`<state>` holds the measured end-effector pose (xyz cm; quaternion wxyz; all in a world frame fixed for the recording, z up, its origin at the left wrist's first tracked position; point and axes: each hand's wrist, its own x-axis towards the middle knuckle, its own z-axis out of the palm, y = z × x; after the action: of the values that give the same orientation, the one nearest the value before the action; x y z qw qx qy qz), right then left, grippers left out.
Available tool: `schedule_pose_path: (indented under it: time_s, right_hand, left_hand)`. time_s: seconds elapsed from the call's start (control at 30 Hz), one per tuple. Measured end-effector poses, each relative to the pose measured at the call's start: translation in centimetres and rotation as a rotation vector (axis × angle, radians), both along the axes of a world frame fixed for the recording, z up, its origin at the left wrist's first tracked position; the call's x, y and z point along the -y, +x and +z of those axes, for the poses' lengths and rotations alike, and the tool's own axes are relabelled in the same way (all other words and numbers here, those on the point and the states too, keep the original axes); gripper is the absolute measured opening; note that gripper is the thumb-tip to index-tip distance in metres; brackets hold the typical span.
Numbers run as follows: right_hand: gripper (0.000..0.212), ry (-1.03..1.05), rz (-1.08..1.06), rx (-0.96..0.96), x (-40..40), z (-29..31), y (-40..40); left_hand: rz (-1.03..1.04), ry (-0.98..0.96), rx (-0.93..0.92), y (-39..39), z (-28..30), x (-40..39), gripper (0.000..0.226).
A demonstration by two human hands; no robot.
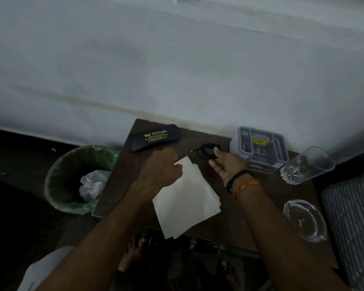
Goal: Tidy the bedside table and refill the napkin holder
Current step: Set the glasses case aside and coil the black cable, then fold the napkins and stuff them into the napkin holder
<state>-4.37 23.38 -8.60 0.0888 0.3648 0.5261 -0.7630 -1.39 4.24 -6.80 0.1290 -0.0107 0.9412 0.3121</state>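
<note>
Head view: napkins (187,198) beneath left grip (160,166).

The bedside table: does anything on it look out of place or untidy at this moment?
Yes. The drinking glass lies on its side near the table's right edge, beside the grey napkin holder. The white napkins lie in a loose, uneven stack under the left hand, not yet in the holder.
</note>
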Motion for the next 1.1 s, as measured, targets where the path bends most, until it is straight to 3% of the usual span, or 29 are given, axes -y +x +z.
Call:
schedule_pose_path:
  time_s: [0.23,0.37,0.43,0.6,0.73,0.8,0.97,1.1]
  right_hand:
    - [0.047,0.115,-0.098,-0.009,1.7,-1.2,-2.8]
    - [0.022,0.147,-0.039,-0.037,2.0,-1.2,-3.3]
    - [0.025,0.214,0.029,-0.03,1.9,-1.4,-3.3]
    - [0.017,0.893,0.438,-0.079,1.4,-0.3,0.0]
    - [0.061,1.068,0.885,-0.088,1.8,0.0,3.0]
    - [0.068,1.139,0.94,-0.126,2.0,-0.4,3.4]
    - [0.051,1.116,0.905,-0.209,2.4,-0.3,3.8]
    - [0.039,1.224,0.859,-0.333,2.5,-1.0,4.2]
  left_hand:
    - [-0.029,-0.101,0.015,-0.2,0.0,1.1,0.017]
    - [-0.053,-0.134,0.013,-0.2,0.3,1.6,0.016]
    - [-0.06,-0.135,0.001,-0.2,0.4,1.8,0.017]
    - [-0.102,-0.159,0.043,-0.2,0.8,2.0,0.02]
    - [-0.195,-0.171,0.144,0.1,0.8,1.4,0.038]
    - [-0.235,-0.174,0.177,0.3,0.7,1.0,0.047]
    - [-0.288,-0.197,0.224,0.3,0.4,0.9,0.058]
    - [-0.276,-0.197,0.232,0.2,0.4,0.9,0.061]
